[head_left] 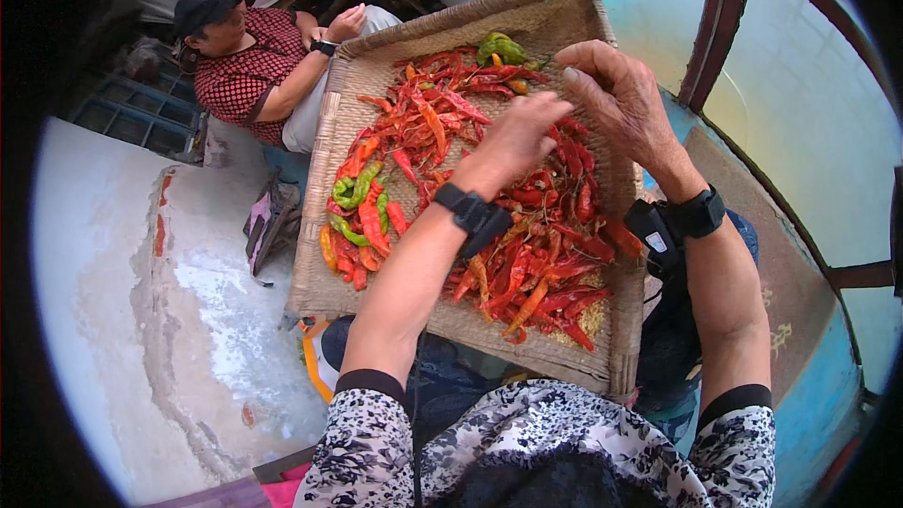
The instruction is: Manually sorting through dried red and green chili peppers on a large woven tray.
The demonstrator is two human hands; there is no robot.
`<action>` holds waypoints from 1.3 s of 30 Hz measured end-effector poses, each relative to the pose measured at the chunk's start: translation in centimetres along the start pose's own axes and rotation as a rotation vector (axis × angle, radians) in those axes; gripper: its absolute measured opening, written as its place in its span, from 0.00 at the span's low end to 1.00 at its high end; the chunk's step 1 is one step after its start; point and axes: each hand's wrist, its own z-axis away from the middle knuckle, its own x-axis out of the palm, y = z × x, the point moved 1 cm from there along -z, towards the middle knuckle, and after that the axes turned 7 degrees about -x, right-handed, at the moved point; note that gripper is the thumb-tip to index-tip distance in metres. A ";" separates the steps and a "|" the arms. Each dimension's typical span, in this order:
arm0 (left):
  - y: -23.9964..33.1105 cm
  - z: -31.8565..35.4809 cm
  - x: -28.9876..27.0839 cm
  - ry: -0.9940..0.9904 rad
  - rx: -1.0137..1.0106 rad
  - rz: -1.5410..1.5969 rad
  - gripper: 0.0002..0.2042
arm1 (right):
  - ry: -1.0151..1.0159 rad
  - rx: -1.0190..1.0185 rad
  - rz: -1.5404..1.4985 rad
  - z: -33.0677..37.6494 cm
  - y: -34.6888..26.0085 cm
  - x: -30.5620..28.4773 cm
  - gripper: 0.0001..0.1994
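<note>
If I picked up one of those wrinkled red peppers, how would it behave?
The red peppers look shrivelled, so one would probably feel light for its size. The skin may be fragile, since what look like loose seeds lie nearby. Being bent and tangled, it would likely snag rather than roll.

Left hand (522,136) in a blur, right hand (628,103) just beside it, fingers (591,57) in a loose curl

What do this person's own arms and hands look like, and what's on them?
Both the left hand and right hand are ungloved. Each wrist has a black strap with a boxy black device; the right device bears a pale patch. The short sleeves are patterned in black and white, edged with dark bands.
</note>
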 end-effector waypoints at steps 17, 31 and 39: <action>2.9 3.5 -3.9 -0.025 0.027 -0.044 0.12 | -0.113 -0.027 0.001 0.5 0.2 0.1 0.09; 8.1 15.5 -3.1 0.269 -0.220 0.114 0.21 | -0.939 -0.022 -0.189 3.2 -2.3 2.6 0.13; 8.8 17.4 -2.5 0.353 -0.388 0.222 0.11 | -0.957 -0.071 -0.038 4.0 -2.2 3.2 0.11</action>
